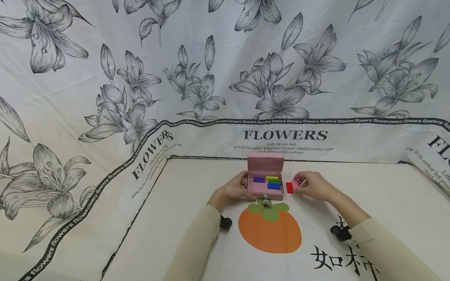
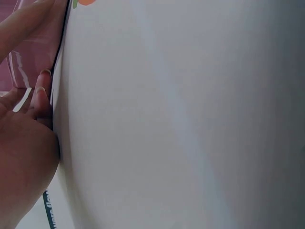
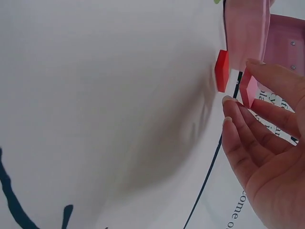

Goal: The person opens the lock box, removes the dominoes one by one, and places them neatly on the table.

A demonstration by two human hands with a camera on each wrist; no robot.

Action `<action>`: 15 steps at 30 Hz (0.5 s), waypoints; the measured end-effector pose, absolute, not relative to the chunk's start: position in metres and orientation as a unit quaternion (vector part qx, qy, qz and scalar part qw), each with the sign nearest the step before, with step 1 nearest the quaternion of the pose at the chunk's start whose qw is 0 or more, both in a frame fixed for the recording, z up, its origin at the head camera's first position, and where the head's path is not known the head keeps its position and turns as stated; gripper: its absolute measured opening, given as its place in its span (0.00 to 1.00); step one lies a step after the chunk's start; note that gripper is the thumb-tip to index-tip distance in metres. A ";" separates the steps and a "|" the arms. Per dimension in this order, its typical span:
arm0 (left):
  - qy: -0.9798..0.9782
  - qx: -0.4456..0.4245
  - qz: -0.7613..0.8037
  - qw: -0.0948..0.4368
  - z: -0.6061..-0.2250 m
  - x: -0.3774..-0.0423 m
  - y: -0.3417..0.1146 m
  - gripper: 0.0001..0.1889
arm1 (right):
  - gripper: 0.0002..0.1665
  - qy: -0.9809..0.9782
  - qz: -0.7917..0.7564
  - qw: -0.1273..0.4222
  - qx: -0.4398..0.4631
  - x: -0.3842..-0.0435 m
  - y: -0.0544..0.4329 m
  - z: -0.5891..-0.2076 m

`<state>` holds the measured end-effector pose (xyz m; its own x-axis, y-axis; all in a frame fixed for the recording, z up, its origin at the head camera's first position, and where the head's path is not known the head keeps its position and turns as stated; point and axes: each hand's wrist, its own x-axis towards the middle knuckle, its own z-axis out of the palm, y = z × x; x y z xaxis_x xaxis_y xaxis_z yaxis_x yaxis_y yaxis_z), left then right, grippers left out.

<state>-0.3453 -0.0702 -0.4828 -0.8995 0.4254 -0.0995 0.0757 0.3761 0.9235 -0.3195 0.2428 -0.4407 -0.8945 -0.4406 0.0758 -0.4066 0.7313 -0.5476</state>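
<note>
A pink metal box (image 1: 265,195) stands on the table with its lid (image 1: 265,163) raised. Inside lie a purple block (image 1: 259,180), a yellow block (image 1: 272,178), a green block (image 1: 274,182) and a blue block (image 1: 274,186). My left hand (image 1: 233,187) grips the box by its left side, thumb along the front. To the right of the box, my right hand (image 1: 313,185) pinches a small pink block (image 3: 249,88) between thumb and finger. Just beside the box, a red block (image 3: 222,71) rests on the cloth, partly behind the pink block in the head view.
A metal latch (image 1: 266,201) hangs at the box's front. The white tablecloth (image 1: 197,183) carries a printed orange persimmon (image 1: 270,230) and black characters. Behind the table hangs a flower-printed curtain (image 1: 211,97). Black wrist cameras sit at both sleeves.
</note>
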 end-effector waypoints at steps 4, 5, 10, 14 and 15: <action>0.813 0.156 0.538 0.163 -0.484 -0.346 -0.070 0.53 | 0.22 0.934 -0.283 0.032 -0.218 -0.319 0.246 -0.444; 0.812 0.158 0.538 0.163 -0.484 -0.346 -0.070 0.53 | 0.22 0.934 -0.283 0.034 -0.215 -0.319 0.246 -0.444; 0.809 0.163 0.541 0.163 -0.484 -0.346 -0.071 0.53 | 0.23 0.936 -0.280 0.041 -0.210 -0.320 0.249 -0.447; 0.815 0.162 0.533 0.162 -0.484 -0.347 -0.071 0.53 | 0.24 0.938 -0.275 0.047 -0.205 -0.323 0.250 -0.450; 0.816 0.160 0.531 0.162 -0.484 -0.347 -0.071 0.53 | 0.24 0.939 -0.274 0.048 -0.204 -0.324 0.251 -0.451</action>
